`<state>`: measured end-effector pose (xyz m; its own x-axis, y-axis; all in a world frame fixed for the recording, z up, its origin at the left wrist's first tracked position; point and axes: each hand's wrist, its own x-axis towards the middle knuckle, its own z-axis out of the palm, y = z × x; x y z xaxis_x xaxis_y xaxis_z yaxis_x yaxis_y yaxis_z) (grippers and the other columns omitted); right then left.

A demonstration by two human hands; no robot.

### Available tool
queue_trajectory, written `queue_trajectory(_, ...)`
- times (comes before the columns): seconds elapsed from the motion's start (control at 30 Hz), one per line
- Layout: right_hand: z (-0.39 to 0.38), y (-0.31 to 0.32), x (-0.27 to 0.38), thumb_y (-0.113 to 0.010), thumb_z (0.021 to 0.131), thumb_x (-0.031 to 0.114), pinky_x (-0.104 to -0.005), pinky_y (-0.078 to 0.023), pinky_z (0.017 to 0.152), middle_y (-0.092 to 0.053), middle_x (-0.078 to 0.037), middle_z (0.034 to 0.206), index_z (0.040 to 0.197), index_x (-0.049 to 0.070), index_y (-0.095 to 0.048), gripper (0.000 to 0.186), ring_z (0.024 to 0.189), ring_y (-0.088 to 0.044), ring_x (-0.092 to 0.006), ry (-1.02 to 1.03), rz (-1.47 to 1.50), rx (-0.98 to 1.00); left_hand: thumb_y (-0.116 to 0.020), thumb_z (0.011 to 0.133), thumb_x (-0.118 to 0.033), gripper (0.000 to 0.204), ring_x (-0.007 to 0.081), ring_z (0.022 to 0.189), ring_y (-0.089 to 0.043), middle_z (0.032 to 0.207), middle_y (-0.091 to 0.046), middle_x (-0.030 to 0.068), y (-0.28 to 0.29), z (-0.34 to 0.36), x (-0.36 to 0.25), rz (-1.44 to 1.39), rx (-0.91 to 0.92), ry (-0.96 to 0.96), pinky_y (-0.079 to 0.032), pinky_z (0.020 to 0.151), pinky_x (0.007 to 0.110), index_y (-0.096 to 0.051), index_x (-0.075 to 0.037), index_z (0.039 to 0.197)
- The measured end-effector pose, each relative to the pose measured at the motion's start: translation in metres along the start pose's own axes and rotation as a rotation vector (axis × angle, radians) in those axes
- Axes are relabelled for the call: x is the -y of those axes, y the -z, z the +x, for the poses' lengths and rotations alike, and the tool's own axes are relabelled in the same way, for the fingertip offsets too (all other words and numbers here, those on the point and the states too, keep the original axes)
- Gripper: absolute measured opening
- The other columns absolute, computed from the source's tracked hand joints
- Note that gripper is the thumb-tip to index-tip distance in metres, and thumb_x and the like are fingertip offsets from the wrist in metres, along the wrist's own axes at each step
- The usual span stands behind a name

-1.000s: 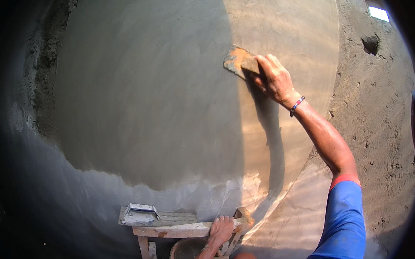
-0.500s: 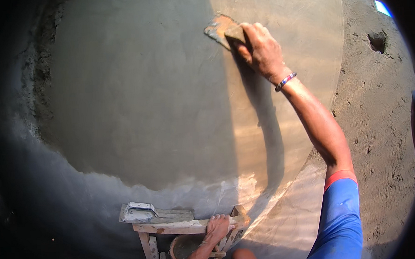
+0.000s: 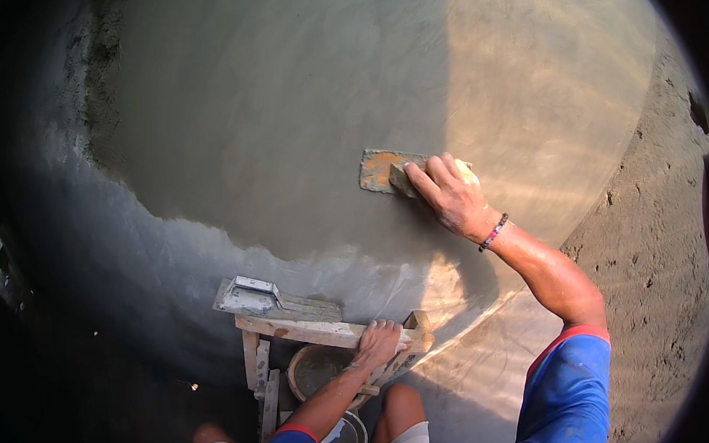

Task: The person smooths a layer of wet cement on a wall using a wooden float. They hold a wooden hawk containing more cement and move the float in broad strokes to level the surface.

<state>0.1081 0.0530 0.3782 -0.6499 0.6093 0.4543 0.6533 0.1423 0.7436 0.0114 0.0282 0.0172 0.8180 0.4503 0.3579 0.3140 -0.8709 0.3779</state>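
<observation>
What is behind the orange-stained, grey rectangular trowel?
Smooth grey plaster shows around the trowel; the patch directly behind it is covered. The right grip partly hides the handle.

Smooth grey plastered wall (image 3: pixel 300 104) runs open above the bare right hand (image 3: pixel 456 198); a pale wooden trestle (image 3: pixel 304 329) obstructs below-left.

The wooden bench (image 3: pixel 300 330) carries a grey plastering trowel (image 3: pixel 250 299) with a raised metal handle; the left of the hands (image 3: pixel 379 343) rests toward its right end.
</observation>
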Motion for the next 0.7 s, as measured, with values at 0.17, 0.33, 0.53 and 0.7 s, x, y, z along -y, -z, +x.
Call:
queue_trajectory(0.17, -0.015, 0.087, -0.154, -0.073, 0.081, 0.015, -0.0454, -0.051, 0.079, -0.057, -0.015, 0.1, 0.123, 0.005, -0.059, 0.045, 0.092, -0.059, -0.0378, -0.546, -0.081, -0.444, -0.075, 0.083, -0.046, 0.046, 0.0287, 0.103, -0.065, 0.1, -0.069, 0.0121, -0.005, 0.009, -0.022, 0.007, 0.039, -0.035, -0.047, 0.09, 0.043, -0.066, -0.005, 0.103)
queue_trajectory(0.33, 0.045, 0.045, -0.062, -0.071, 0.083, 0.017, -0.0454, -0.051, 0.082, -0.06, -0.014, 0.101, 0.12, 0.006, -0.06, 0.04, 0.095, -0.06, -0.0381, -0.387, 0.031, -0.373, -0.074, 0.083, -0.047, 0.049, 0.0296, 0.104, -0.065, 0.103, -0.069, 0.0136, -0.001, 0.006, -0.007, -0.004, 0.058, 0.026, -0.047, 0.091, 0.044, -0.066, -0.005, 0.107)
queue_trajectory(0.53, -0.074, 0.082, -0.149, -0.073, 0.085, 0.018, -0.0475, -0.051, 0.083, -0.061, -0.016, 0.103, 0.122, 0.008, -0.06, 0.04, 0.096, -0.06, -0.0382, -0.656, -0.067, -0.403, -0.074, 0.084, -0.048, 0.05, 0.0304, 0.105, -0.064, 0.104, -0.069, 0.0143, -0.001, 0.011, -0.021, 0.022, 0.067, -0.028, -0.046, 0.093, 0.045, -0.066, -0.005, 0.107)
queue_trajectory(0.7, 0.018, 0.066, -0.13, -0.072, 0.084, 0.021, -0.0471, -0.051, 0.082, -0.058, -0.016, 0.1, 0.12, 0.006, -0.058, 0.041, 0.094, -0.06, -0.0383, -0.608, -0.068, -0.503, -0.073, 0.084, -0.048, 0.05, 0.0306, 0.106, -0.063, 0.106, -0.067, 0.0133, 0.0, 0.009, -0.014, 0.004, 0.12, 0.018, -0.045, 0.093, 0.045, -0.066, -0.005, 0.109)
